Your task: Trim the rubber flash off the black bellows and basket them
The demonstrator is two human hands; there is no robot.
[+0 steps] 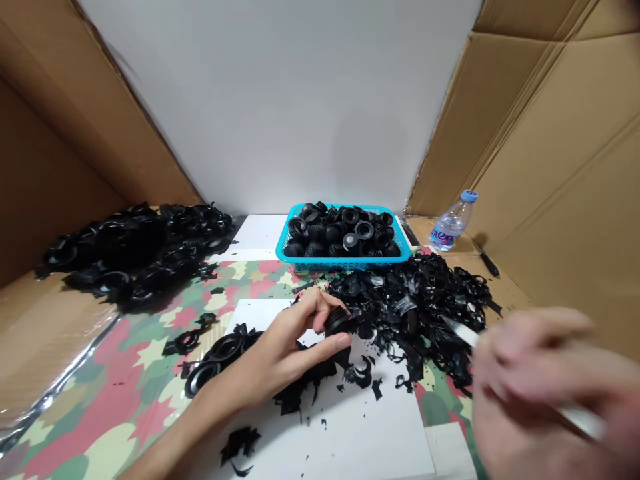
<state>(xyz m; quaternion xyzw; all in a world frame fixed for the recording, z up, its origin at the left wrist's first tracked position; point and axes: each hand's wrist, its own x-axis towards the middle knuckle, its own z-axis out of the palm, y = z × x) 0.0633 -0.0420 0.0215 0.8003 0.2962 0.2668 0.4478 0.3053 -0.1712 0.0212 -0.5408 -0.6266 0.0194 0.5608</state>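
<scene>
White tool (467, 333), gripped in the right hand (535, 380), slants tip forward-left; left hand (287, 343) pinches ribbed part (337, 321).

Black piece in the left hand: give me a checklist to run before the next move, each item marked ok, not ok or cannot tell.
1. Black piece held by the left hand: ok, it sits between the fingers and thumb.
2. White tool held by the right hand: ok.
3. White tool apart from the black piece: ok, a gap shows between them.
4. Tip of the white tool in good shape: cannot tell, it is too small and blurred.
5. White board free of loose bits: not ok, black scraps lie on it.
6. Bottle capped: ok, the cap is on.
</scene>
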